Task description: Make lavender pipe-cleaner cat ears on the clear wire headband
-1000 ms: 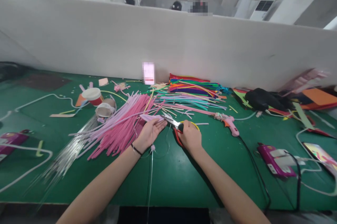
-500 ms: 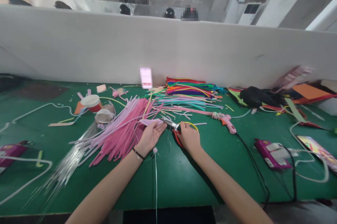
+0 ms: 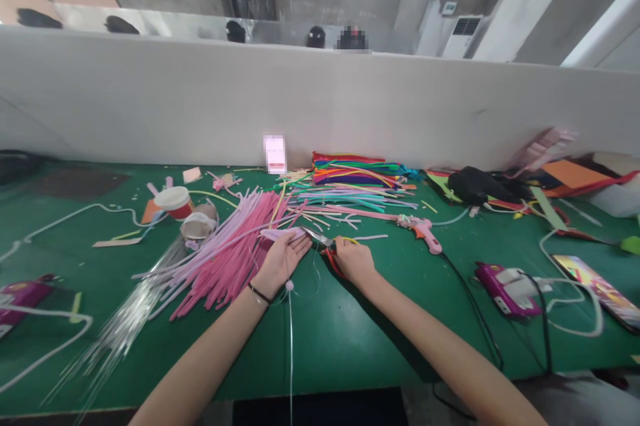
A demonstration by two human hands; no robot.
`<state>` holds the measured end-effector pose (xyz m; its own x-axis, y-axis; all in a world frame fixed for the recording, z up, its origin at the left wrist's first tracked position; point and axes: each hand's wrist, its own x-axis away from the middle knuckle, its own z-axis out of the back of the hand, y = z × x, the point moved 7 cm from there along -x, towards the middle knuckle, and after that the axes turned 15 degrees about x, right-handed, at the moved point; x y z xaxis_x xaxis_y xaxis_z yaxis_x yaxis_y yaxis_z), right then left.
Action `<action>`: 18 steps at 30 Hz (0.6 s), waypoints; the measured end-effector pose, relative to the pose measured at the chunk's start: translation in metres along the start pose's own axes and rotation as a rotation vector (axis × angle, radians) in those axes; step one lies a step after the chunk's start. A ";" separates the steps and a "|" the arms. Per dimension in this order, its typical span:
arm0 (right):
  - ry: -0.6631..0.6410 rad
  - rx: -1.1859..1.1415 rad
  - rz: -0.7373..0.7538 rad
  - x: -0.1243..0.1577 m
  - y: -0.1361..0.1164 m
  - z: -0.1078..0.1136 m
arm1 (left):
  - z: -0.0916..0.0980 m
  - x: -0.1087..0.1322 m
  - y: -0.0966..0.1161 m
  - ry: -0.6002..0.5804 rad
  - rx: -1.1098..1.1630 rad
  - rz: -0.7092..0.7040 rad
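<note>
My left hand (image 3: 280, 261) is palm up, its thumb and fingers closed on a lilac fuzzy strip (image 3: 280, 235), probably pipe cleaner. Below that hand, a small pale pink ball (image 3: 289, 285) sits on a thin clear wire (image 3: 291, 353) running toward the table's front edge. My right hand (image 3: 354, 258) grips scissors (image 3: 320, 238) with red on the handle; the blades point left and reach the strip at my left fingertips. Whether the blades are fully together I cannot tell. A fine thread loop (image 3: 319, 279) hangs between the hands.
Pink pipe cleaners (image 3: 225, 259) and clear rods (image 3: 130, 306) lie left on the green table (image 3: 345, 346). Multicoloured pipe cleaners (image 3: 355, 176) lie at the back. A pink glue gun (image 3: 425, 233), a purple power strip (image 3: 507, 289) and a phone (image 3: 600, 289) are right; a paper cup (image 3: 175, 203) stands left.
The camera view has tilted slightly upward. Both hands keep nearly the same pose, with the scissors still at the lilac strip. The thread loop between the hands shows wider.
</note>
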<state>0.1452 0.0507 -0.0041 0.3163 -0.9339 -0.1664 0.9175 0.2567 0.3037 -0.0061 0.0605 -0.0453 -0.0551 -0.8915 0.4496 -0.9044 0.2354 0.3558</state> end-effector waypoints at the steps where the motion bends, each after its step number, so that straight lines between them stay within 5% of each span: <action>1: -0.008 -0.006 -0.016 -0.001 0.003 0.000 | -0.001 0.001 0.000 -0.008 -0.008 0.002; 7: -0.063 -0.076 -0.282 -0.001 0.038 0.000 | -0.002 0.003 0.000 -0.046 -0.117 0.007; 11: 0.017 -0.198 -0.262 0.002 0.043 0.008 | -0.002 0.002 -0.002 -0.089 -0.291 -0.022; 15: 0.155 -0.740 -0.200 0.005 0.037 0.017 | -0.007 0.006 -0.008 -0.180 -0.423 0.004; 18: -0.123 -1.347 -0.209 0.004 0.019 -0.004 | -0.013 0.013 -0.013 -0.240 -0.454 0.048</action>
<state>0.1652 0.0531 -0.0032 0.1861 -0.9825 0.0086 0.4890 0.0850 -0.8681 0.0107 0.0509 -0.0335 -0.2358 -0.9266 0.2929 -0.6267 0.3753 0.6829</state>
